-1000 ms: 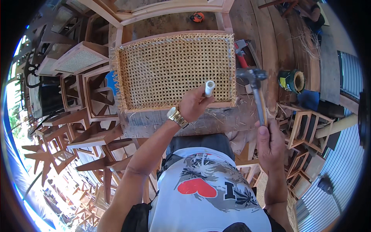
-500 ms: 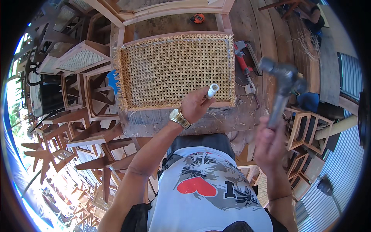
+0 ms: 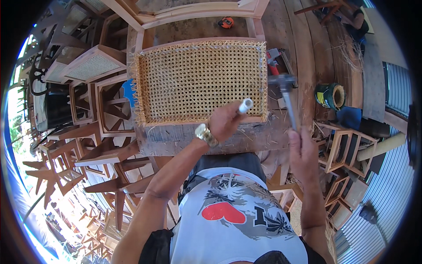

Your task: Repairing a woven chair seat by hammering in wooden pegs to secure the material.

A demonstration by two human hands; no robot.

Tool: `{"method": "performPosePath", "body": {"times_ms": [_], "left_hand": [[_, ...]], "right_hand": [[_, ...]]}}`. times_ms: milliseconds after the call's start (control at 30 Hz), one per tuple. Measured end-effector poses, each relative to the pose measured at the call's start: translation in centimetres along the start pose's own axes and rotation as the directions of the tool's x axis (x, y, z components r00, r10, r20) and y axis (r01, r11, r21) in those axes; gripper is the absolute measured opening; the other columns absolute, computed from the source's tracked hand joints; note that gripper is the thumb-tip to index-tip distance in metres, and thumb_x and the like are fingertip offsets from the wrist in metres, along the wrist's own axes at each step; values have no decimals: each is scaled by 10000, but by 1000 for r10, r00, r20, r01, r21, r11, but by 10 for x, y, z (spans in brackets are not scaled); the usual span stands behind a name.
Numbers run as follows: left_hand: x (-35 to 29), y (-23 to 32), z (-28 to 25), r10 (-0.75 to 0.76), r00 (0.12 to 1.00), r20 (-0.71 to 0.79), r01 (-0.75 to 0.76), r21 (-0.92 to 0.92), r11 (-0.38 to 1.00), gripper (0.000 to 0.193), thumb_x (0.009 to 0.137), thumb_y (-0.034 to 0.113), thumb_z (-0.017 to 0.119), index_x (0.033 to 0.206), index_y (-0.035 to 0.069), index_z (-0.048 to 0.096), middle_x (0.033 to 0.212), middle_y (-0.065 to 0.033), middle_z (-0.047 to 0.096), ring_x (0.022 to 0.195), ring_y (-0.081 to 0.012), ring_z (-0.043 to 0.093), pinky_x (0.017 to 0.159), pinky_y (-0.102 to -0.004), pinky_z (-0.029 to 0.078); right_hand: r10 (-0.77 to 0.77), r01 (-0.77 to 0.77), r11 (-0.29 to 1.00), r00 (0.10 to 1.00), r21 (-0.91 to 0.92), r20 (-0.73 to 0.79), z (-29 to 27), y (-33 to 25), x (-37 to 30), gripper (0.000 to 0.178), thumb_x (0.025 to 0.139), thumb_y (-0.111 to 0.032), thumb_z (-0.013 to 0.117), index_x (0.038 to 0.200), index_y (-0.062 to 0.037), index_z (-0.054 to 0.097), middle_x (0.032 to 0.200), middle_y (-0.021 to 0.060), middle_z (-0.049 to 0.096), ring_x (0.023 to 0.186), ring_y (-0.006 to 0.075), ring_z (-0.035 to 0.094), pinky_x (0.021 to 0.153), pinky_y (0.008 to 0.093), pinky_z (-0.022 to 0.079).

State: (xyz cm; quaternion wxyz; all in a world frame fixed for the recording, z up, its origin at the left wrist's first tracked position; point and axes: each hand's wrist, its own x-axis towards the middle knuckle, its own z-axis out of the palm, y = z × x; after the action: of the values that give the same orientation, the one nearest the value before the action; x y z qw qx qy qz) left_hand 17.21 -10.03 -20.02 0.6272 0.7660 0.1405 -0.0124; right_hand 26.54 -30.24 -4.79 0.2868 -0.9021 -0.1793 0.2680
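A: ok what changed?
B: Hammer (image 3: 287,99), gripped in the right hand (image 3: 303,147), swung back left beside the cane panel (image 3: 198,81) on the table (image 3: 176,143). Left hand (image 3: 224,121) is wrapped round a white rod (image 3: 245,106) above the panel's near right corner.
A: So hammering's mid-stroke?
B: Looks like it imo.

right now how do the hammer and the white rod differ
The hammer is in the right hand; the white rod is in the left hand.
The hammer has a head set across its handle; the white rod's visible end is a plain round cylinder.
The hammer shows much more of its length than the white rod.
Both are gripped.
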Motion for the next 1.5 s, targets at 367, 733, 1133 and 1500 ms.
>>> {"method": "performPosePath", "body": {"times_ms": [367, 733, 1133, 1500], "left_hand": [[-34, 30, 31, 363, 932, 1, -268, 677, 686, 349, 906, 331, 556, 904, -8, 640, 1103, -202, 602, 1072, -388, 568, 912, -497, 446], [-25, 57, 21, 79, 942, 326, -163, 239, 957, 272, 917, 292, 594, 951, 22, 596, 825, -152, 628, 744, -324, 642, 658, -410, 519], [13, -16, -29, -229, 957, -178, 142, -402, 904, 203, 898, 56, 648, 1095, 17, 620, 996, -64, 689, 909, -124, 649, 803, -277, 528], [15, -14, -8, -131, 984, -120, 100, -238, 966, 165, 850, 102, 697, 950, 17, 598, 796, -107, 705, 734, -182, 696, 649, -308, 527]], "right_hand": [[274, -174, 927, 919, 332, -282, -15, 46, -26, 301, 1042, -328, 418, 970, -66, 548, 563, -61, 367, 456, 8, 326, 401, 179, 266], [270, -166, 896, 940, 411, -208, 15, 36, -41, 303, 1037, -339, 430, 950, -66, 530, 574, -57, 369, 457, 9, 326, 411, 173, 286], [291, -222, 889, 949, 401, -120, 28, 32, -46, 307, 1034, -347, 430, 963, -65, 527, 565, -48, 400, 448, 15, 358, 415, 172, 308], [284, -241, 866, 958, 438, -33, 22, 26, -39, 298, 1032, -303, 454, 936, -33, 534, 642, -64, 392, 563, 12, 352, 486, 187, 277]]}}
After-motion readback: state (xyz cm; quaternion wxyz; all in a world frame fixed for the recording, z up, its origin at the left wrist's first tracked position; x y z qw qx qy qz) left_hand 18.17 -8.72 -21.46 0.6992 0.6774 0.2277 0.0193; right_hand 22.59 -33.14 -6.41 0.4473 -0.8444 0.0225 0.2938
